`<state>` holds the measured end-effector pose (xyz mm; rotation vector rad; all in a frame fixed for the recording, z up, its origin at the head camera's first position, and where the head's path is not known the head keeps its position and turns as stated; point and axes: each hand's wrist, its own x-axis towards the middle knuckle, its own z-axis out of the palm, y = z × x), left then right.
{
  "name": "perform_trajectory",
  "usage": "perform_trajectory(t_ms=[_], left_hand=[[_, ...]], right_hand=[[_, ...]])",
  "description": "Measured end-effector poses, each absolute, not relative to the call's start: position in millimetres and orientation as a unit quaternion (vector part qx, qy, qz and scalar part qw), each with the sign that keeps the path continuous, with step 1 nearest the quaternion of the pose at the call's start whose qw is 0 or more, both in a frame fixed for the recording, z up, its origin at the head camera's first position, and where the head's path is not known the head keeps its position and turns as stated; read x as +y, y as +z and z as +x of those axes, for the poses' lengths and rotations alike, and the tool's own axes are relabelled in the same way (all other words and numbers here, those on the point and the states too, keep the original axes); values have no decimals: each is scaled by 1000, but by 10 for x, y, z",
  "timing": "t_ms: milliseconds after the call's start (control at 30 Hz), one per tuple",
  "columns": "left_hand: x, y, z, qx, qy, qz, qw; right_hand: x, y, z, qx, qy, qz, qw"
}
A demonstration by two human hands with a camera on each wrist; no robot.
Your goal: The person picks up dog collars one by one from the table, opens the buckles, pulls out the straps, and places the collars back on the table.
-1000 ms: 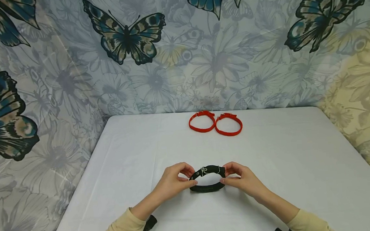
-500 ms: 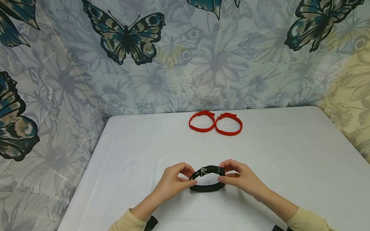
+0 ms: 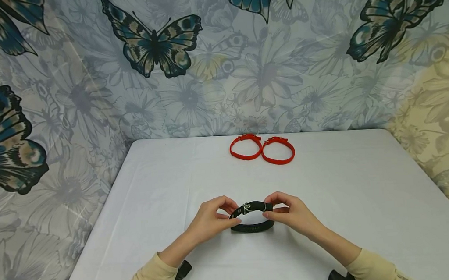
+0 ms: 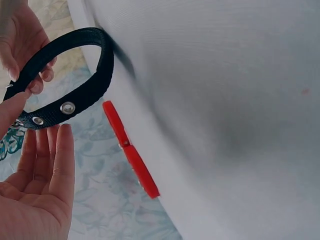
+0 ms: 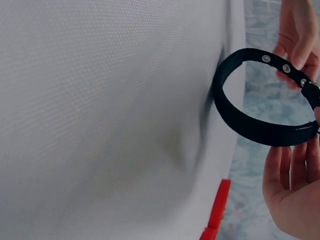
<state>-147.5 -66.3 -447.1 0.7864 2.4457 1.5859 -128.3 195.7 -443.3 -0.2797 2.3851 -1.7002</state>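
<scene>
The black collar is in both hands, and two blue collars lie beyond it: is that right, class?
One thing is wrong: the two far collars are red, not blue, as the head view shows. The left hand and right hand do hold the black collar.

indoor corner with dressed walls; home or studio, cannot tell which. white table (image 3: 172,179) under left hand (image 3: 211,219) and right hand (image 3: 294,212), top finely woven in right wrist view. beyond both hands, just past table's far edge, printed backdrop (image 3: 213,103): pale flowers (image 3: 265,76), large teal butterflies (image 3: 155,48); cloth or paper unclear. similar print left of left hand, yellowish right of right hand.
</scene>
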Motion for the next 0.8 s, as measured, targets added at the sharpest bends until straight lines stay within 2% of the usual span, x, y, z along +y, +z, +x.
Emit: perform_trajectory(t_ms=[800], left_hand=[[-404,-4318,-1577,810,480,336,14]], right_hand=[[1926,-4415,-1288,816,-554,-143,78]])
